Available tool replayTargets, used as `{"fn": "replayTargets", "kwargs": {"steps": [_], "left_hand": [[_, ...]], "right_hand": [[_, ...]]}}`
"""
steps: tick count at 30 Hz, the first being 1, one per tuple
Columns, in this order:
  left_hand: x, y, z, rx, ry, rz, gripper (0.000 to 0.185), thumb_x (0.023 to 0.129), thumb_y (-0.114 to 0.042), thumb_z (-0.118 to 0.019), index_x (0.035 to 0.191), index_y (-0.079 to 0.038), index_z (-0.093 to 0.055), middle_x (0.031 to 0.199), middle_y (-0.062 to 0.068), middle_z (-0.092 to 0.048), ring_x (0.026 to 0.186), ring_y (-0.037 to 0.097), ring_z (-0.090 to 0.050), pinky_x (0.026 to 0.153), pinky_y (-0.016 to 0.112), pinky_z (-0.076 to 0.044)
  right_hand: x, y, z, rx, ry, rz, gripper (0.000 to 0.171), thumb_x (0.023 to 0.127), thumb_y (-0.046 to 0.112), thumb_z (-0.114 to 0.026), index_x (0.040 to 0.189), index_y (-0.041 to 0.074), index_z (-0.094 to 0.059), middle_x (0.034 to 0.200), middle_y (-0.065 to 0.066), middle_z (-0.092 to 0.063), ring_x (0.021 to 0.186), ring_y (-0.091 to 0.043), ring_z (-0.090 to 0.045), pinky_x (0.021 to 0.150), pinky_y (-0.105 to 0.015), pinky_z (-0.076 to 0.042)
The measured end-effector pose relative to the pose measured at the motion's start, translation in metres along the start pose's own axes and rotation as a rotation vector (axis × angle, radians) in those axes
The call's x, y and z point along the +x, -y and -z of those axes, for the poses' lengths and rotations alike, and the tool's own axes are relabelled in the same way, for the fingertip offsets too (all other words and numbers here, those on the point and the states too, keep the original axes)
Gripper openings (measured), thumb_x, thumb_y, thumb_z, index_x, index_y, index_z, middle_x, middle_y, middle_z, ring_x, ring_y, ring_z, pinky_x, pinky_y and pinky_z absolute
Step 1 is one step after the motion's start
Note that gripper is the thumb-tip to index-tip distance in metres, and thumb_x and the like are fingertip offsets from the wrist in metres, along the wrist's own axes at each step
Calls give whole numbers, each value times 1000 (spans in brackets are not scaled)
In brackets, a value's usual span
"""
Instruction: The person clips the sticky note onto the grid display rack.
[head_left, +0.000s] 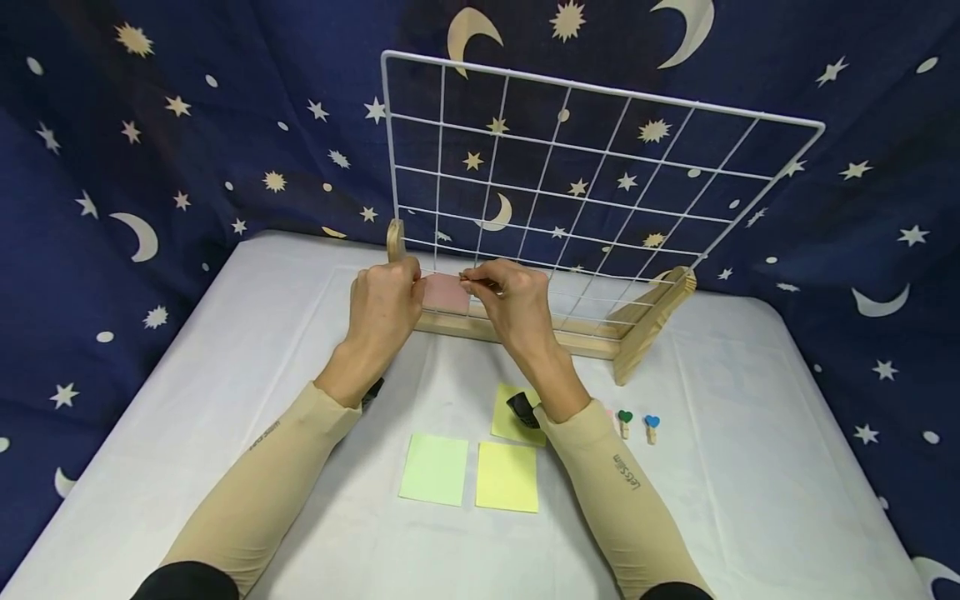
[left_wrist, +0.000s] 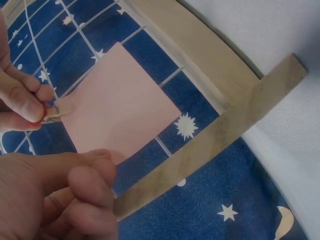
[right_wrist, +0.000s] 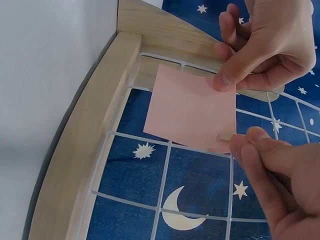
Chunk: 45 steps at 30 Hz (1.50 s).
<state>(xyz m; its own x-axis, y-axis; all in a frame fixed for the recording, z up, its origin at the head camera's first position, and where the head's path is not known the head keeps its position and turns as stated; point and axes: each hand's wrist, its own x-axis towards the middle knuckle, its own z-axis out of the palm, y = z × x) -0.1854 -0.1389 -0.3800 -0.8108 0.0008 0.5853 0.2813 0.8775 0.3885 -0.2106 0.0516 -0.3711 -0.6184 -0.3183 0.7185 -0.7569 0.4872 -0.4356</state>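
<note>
A pink square of paper (head_left: 446,293) lies against the lower left of a white wire grid (head_left: 570,86), which leans back in a wooden stand (head_left: 654,325). My left hand (head_left: 384,302) pinches one upper corner of the paper between thumb and finger. Near the other upper corner, my right hand (head_left: 519,302) pinches a small wooden clothespin (left_wrist: 56,114) with a bit of red at its end. In the right wrist view the clothespin's tip (right_wrist: 225,137) overlaps the paper's edge beside a wire. The rest of the clothespin is hidden there behind the fingers.
On the white table (head_left: 750,467) lie a green paper square (head_left: 435,469) and a yellow one (head_left: 507,477). A second yellow square (head_left: 513,408) is partly covered by the right wrist camera. Clothespins with a green heart (head_left: 625,421) and a blue heart (head_left: 652,426) lie right of the sleeve.
</note>
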Motion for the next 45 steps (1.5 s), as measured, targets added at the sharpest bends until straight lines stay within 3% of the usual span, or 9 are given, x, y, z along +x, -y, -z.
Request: {"fn": "replayTargets", "kwargs": {"steps": [14, 29, 35, 45], "left_hand": [[-1, 1, -2, 6, -3, 0, 11, 90, -7, -81, 83, -4, -74, 77, 17, -77, 67, 43, -74, 58, 55, -55], [-3, -2, 1, -75, -25, 2, 3, 90, 0, -77, 89, 0, -74, 76, 17, -76, 69, 42, -74, 65, 54, -57], [-3, -3, 1, -80, -66, -22, 5, 92, -2, -76, 94, 1, -73, 75, 19, -75, 67, 41, -74, 63, 55, -57], [-4, -4, 3, -95, -111, -66, 14, 93, -6, -76, 80, -2, -73, 72, 13, -75, 60, 33, -72, 57, 51, -54]], "right_hand": [[2, 2, 0, -32, 36, -31, 16, 88, -1, -81, 104, -2, -82, 96, -14, -80, 83, -24, -79, 70, -26, -62], [-1, 0, 2, -35, 67, -35, 20, 92, -2, -78, 112, 0, -81, 101, -12, -81, 87, -22, -79, 73, -26, -62], [-2, -1, 6, -38, 88, -34, 22, 93, -3, -77, 114, 0, -79, 102, -12, -81, 88, -22, -78, 74, -28, -63], [-4, 1, 10, -36, 72, -8, 24, 94, -4, -75, 117, -1, -77, 105, -12, -81, 90, -23, -79, 75, -29, -63]]}}
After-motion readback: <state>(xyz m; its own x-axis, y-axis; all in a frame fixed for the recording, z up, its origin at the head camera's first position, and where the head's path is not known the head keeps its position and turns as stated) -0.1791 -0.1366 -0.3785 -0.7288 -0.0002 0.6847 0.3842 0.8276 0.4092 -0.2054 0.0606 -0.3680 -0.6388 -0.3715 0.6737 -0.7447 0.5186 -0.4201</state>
